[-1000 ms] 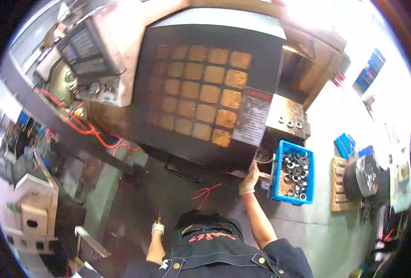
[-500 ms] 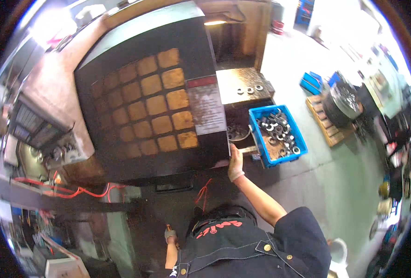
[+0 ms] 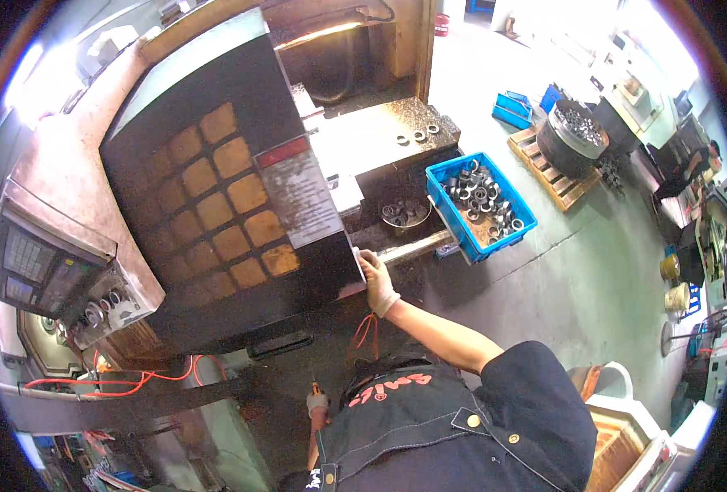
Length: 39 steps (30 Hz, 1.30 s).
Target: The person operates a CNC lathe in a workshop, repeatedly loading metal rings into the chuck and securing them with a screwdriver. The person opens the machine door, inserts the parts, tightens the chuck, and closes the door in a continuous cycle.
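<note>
My right hand (image 3: 379,284), in a pale glove, is closed on the edge of the dark sliding machine door (image 3: 265,98). The door carries a grid of amber window panes and a pale printed sheet. Low on the left, my gloved left hand (image 3: 318,403) is closed around a slim orange tool with a thin tip (image 3: 315,385); its exact kind is too small to make out. Past the door's edge, the machine's inside shows, with a round basket of metal rings (image 3: 404,215).
Three metal rings (image 3: 419,134) stand on the machine's ledge (image 3: 363,135). Beside it is a blue crate (image 3: 507,243) of rings. Farther right, a drum (image 3: 562,156) sits on a wooden pallet (image 3: 536,164). A control panel (image 3: 39,262) and a red hose (image 3: 146,377) are at left.
The door has slid left with my right hand on its edge, widening the opening and showing more of the ledge and basket. My view has shifted too. My left hand still holds the orange tool.
</note>
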Each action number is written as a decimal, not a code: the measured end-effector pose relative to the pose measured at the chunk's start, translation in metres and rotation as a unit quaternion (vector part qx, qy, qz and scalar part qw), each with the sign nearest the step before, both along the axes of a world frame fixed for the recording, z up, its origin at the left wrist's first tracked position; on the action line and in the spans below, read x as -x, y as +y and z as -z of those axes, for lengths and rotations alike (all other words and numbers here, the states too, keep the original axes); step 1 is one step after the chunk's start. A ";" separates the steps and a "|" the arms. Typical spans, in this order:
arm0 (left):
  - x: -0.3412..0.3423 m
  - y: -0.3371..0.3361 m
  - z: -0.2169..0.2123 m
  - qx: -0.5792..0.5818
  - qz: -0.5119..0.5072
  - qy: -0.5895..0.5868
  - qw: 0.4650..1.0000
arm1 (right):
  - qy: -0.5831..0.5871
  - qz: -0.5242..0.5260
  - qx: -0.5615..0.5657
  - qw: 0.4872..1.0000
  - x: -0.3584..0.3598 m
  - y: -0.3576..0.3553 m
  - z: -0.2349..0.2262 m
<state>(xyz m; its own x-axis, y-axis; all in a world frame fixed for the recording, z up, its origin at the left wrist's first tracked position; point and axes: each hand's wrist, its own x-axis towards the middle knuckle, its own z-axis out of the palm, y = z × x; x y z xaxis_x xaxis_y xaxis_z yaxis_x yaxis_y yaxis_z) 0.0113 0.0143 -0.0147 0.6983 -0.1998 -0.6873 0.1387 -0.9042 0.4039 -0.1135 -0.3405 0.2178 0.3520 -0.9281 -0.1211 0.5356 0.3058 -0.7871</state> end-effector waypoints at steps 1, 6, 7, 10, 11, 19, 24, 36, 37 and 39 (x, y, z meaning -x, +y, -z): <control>-0.007 0.012 0.017 0.006 -0.006 -0.011 1.000 | 0.001 -0.011 -0.001 1.000 -0.013 0.007 0.002; -0.026 0.054 0.082 0.095 0.001 -0.044 0.995 | -0.025 -0.069 -0.044 0.996 -0.065 0.035 0.004; -0.026 0.058 0.087 0.030 0.041 -0.059 0.997 | 0.001 -0.079 -0.017 0.997 -0.070 0.038 0.010; -0.033 0.071 0.084 -0.071 0.157 -0.103 0.980 | -0.002 -0.097 -0.036 0.995 -0.082 0.054 0.013; -0.034 0.077 0.084 -0.058 0.166 -0.100 0.979 | -0.020 -0.092 -0.050 0.994 -0.083 0.056 0.013; -0.048 0.093 0.077 -0.034 0.149 -0.051 0.987 | 0.348 -0.145 0.089 0.922 0.026 0.011 0.045; -0.066 0.068 0.067 -0.011 0.138 -0.029 0.990 | 0.548 -0.064 0.098 0.828 0.105 -0.095 0.066; -0.045 -0.043 0.011 0.013 0.197 -0.077 0.977 | 0.542 0.088 0.095 0.830 0.148 -0.242 0.077; -0.040 -0.059 0.006 -0.010 0.233 -0.069 0.970 | 0.530 0.136 0.088 0.832 0.180 -0.262 0.091; -0.036 -0.083 -0.013 0.009 0.248 -0.048 0.968 | 0.532 0.224 0.094 0.811 0.233 -0.303 0.110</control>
<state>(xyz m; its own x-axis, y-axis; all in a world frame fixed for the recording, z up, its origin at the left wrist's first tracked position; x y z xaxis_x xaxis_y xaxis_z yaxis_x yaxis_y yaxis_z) 0.0468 -0.0692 -0.0016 0.5744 -0.5385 -0.6164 -0.3494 -0.8424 0.4103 -0.3466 -0.6430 0.1079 -0.2369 -0.9713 0.0236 -0.4530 0.0890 -0.8871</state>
